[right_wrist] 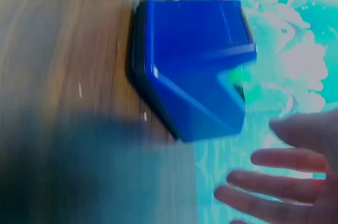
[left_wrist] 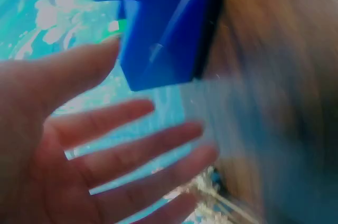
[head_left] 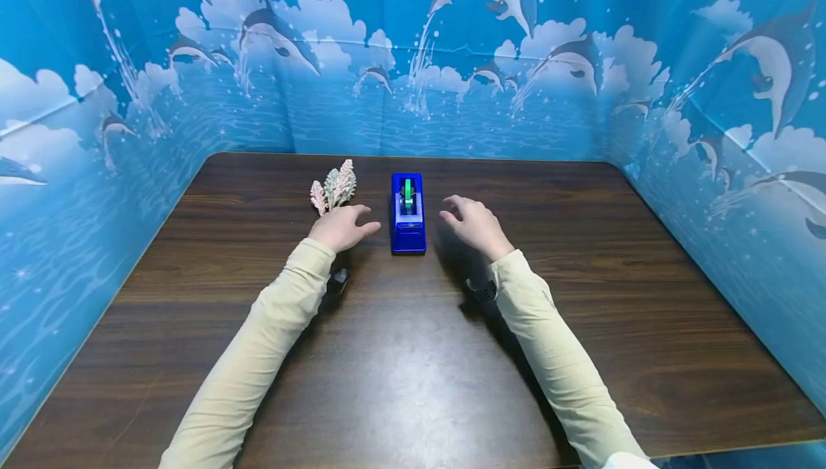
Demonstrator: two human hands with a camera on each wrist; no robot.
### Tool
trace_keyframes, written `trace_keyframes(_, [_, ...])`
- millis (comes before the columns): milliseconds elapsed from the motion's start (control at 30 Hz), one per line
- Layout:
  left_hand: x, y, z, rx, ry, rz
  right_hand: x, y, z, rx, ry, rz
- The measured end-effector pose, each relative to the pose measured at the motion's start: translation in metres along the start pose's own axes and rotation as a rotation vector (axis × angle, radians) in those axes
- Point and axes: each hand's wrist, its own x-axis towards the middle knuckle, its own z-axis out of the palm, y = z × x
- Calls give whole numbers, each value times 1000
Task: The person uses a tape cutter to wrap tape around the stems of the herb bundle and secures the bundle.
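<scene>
Tape dispenser (head_left: 408, 237) just chilling on the table (head_left: 413, 354), left hand (head_left: 342, 228) and right hand (head_left: 476, 227) wide either side, sprigs (head_left: 339, 186) past the left

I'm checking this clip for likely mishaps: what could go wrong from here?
The left grip is close to the pale sprigs, so it might knock them. The blue tape dispenser stands between that grip and the right grip, apparently untouched; contact from one side first could slide or turn it.
</scene>
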Motion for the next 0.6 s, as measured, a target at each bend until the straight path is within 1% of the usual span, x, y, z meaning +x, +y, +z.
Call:
trace_keyframes(100, [2,4,-2,-95,-29,52,0,-9,5,58,58,-38])
trace_keyframes(167, [4,7,-1,-150,-48,88,0,-16,8,111,84,-44])
trace_keyframes(267, [7,10,5,-207,-42,116,4,-25,13,229,70,-18])
trace_keyframes(433, [11,12,15,-269,5,137,12,-33,21,402,-13,85])
trace_keyframes(600, [11,17,25,-312,18,151,16,-34,28,626,-69,235])
